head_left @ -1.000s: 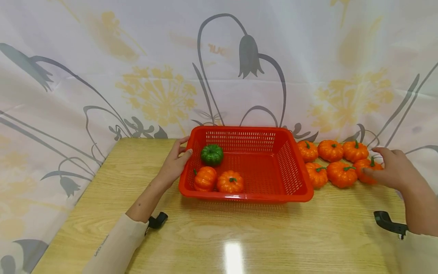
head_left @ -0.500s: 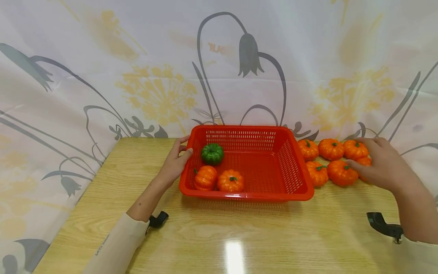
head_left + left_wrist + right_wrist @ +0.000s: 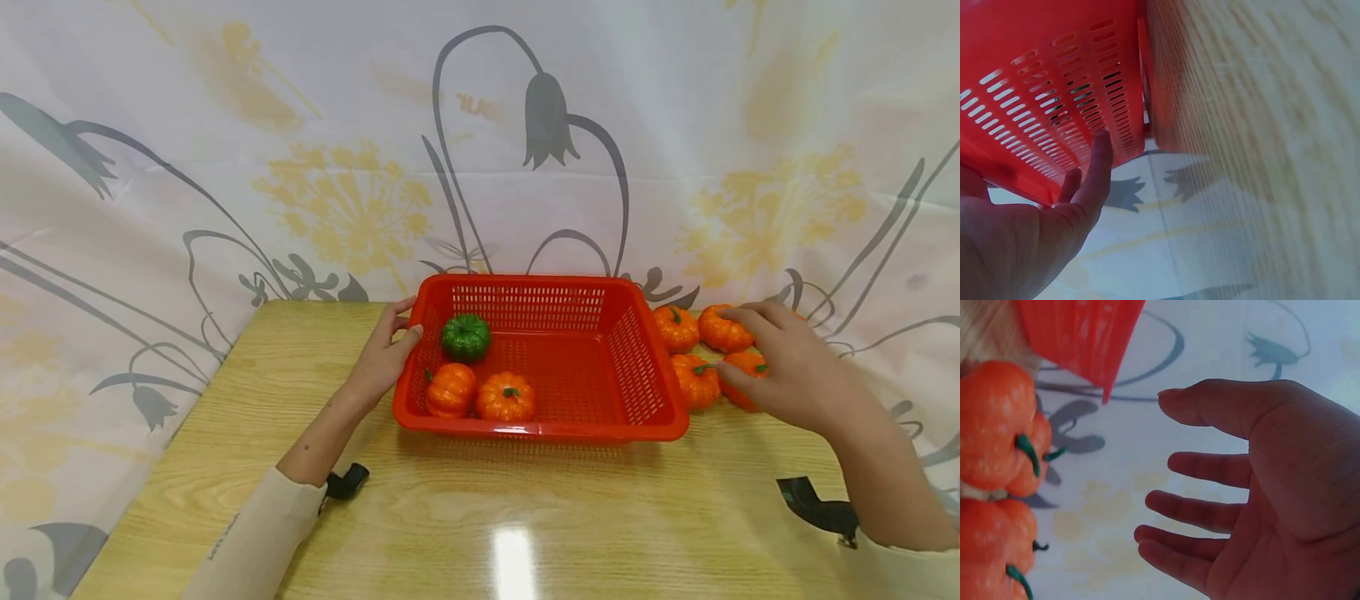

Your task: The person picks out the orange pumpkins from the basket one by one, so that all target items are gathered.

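A rectangular red plastic basket with slotted walls (image 3: 585, 432) stands on a pale wood-grain table (image 3: 420, 525) at the centre of the head view. Inside it, a glossy green ribbed pumpkin (image 3: 466, 337) lies toward the upper left, with two glossy orange ribbed pumpkins (image 3: 507, 397) below. The left hand (image 3: 381, 358) holds the basket's left rim, the thumb at the edge and fingers against the outer wall. At right of frame, the right hand (image 3: 787, 367), its thumb and fingers spread wide around nothing, hovers by green-stemmed orange pumpkins (image 3: 696, 382) clustered beside the basket, some partly hidden.
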`<control>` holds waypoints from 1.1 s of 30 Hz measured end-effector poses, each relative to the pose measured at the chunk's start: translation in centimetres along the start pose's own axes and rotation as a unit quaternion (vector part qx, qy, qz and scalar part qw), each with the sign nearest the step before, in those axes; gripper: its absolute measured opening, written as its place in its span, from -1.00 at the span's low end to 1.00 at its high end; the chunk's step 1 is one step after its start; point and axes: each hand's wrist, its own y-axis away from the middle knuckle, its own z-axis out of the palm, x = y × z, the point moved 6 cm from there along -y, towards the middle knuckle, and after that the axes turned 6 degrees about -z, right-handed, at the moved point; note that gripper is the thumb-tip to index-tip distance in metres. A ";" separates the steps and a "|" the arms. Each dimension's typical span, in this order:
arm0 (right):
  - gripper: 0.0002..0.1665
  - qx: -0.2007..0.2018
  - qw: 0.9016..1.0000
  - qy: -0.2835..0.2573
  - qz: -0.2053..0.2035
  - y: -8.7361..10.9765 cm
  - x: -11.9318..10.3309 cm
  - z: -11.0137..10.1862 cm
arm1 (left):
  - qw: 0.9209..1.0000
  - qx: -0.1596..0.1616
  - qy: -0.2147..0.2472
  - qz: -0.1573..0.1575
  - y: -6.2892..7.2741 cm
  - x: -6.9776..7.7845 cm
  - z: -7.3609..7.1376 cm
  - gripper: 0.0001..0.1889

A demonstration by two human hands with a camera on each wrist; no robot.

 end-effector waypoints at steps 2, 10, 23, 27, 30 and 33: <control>-0.21 -0.001 1.000 -0.004 -0.009 -0.2 -1.0 0.2 | 1.000 -0.001 0.001 0.000 0.0 0.0 0.0 -0.43; -0.24 -0.008 0.998 -0.039 -0.052 -1.5 -4.9 1.6 | 1.000 0.000 -0.001 -0.001 0.1 0.1 0.0 -0.43; -0.31 -0.041 0.993 -0.080 -0.078 -4.9 -9.9 3.5 | 1.000 -0.002 0.010 0.002 0.2 0.0 -0.1 -0.43; -0.33 -0.055 0.992 -0.078 -0.084 -5.6 -10.7 4.5 | 1.000 -0.004 0.007 0.002 0.1 0.0 0.0 -0.43; -0.32 -0.057 0.991 -0.074 -0.098 -6.1 -11.2 5.0 | 1.000 -0.002 0.002 0.002 0.1 0.0 0.0 -0.43; -0.33 -0.052 0.991 -0.073 -0.104 -6.5 -11.5 5.1 | 1.000 0.000 -0.002 0.004 0.0 0.1 0.0 -0.43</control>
